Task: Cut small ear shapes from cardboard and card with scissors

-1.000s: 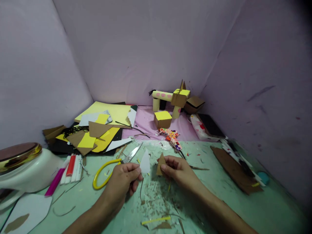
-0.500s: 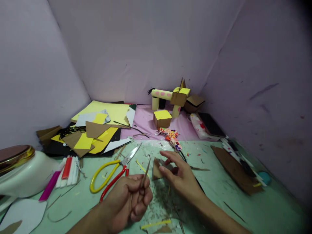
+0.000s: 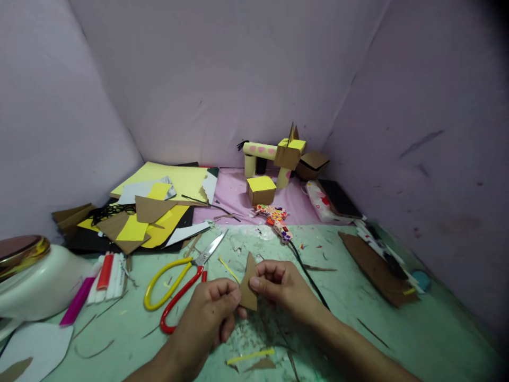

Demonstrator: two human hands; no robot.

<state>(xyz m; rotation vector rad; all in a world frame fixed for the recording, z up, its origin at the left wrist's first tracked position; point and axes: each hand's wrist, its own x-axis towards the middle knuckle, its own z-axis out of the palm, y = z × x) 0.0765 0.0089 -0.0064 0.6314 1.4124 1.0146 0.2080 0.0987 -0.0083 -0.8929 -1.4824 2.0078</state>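
Head: two hands [image 3: 210, 314] [image 3: 279, 286], one cardboard triangle [image 3: 248, 289]

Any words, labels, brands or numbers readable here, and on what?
None can be read.
The markers: any print is too small to tell.
The patterned pouch and the glue gun: coloured shapes only, no letters.
The brown card piece, pinched between left hand and right hand: blank side.

Green table [image 3: 369, 339] bears scissors [image 3: 203, 260], markers [image 3: 105, 271], paper scraps [image 3: 250, 356].

A home craft corner: scissors [image 3: 181, 276], paper scraps [image 3: 149, 212], markers [image 3: 99, 281] and a cardboard model [image 3: 274, 156] crowd the table [image 3: 358, 329]
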